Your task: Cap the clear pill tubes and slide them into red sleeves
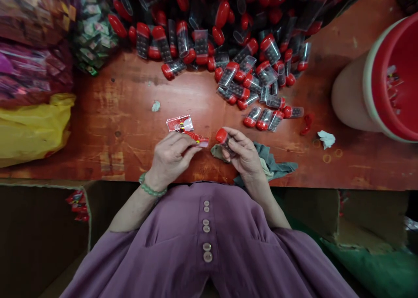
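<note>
My left hand (171,155) pinches a small red printed packet (197,138) between thumb and fingers, close to the near edge of the red-brown table (124,128). My right hand (243,152) is closed around a small clear tube with a red cap (222,136), the cap pointing left towards the packet. Another red-and-white packet (179,123) lies flat on the table just beyond my left hand. A grey-green cloth (274,164) lies under and to the right of my right hand.
A heap of several red-capped clear tubes (248,67) spreads across the far middle of the table. A red bucket (388,80) stands at the right. Bags of packets (35,49) and a yellow bag (32,128) sit at the left. A white scrap (326,138) lies near the bucket.
</note>
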`<action>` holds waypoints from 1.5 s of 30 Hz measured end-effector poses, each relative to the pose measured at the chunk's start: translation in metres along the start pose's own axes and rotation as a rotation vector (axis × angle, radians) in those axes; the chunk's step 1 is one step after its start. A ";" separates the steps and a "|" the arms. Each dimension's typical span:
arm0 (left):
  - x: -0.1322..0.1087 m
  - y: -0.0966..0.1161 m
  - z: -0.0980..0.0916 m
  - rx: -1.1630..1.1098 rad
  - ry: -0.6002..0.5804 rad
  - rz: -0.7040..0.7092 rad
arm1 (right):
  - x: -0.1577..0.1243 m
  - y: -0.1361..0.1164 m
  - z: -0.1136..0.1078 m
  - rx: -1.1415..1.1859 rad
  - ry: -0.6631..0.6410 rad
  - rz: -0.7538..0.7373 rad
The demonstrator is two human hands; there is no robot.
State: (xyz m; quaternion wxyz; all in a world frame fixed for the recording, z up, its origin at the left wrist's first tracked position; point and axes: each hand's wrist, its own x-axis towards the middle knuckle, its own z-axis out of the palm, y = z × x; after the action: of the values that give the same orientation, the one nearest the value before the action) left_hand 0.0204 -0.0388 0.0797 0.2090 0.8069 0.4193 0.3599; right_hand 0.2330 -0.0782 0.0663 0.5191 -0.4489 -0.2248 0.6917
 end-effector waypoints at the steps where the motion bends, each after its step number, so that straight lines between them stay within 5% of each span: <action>1: -0.001 0.002 0.002 -0.003 -0.004 0.006 | -0.001 -0.001 0.002 0.000 -0.017 0.019; 24: -0.017 -0.011 0.004 -0.049 -0.031 0.212 | -0.001 -0.011 -0.004 -0.086 -0.373 0.360; 36: -0.019 -0.010 0.005 -0.057 -0.088 0.272 | 0.003 -0.010 -0.001 -0.113 -0.299 0.454; 45: -0.020 -0.018 0.012 -0.066 -0.072 0.362 | 0.003 -0.010 0.006 -0.225 -0.212 0.391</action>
State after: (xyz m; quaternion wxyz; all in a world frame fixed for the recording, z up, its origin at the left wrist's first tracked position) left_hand 0.0124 -0.0455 0.0520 0.1819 0.8743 0.2474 0.3759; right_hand 0.2334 -0.0709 0.0760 0.2959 -0.4638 -0.2624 0.7928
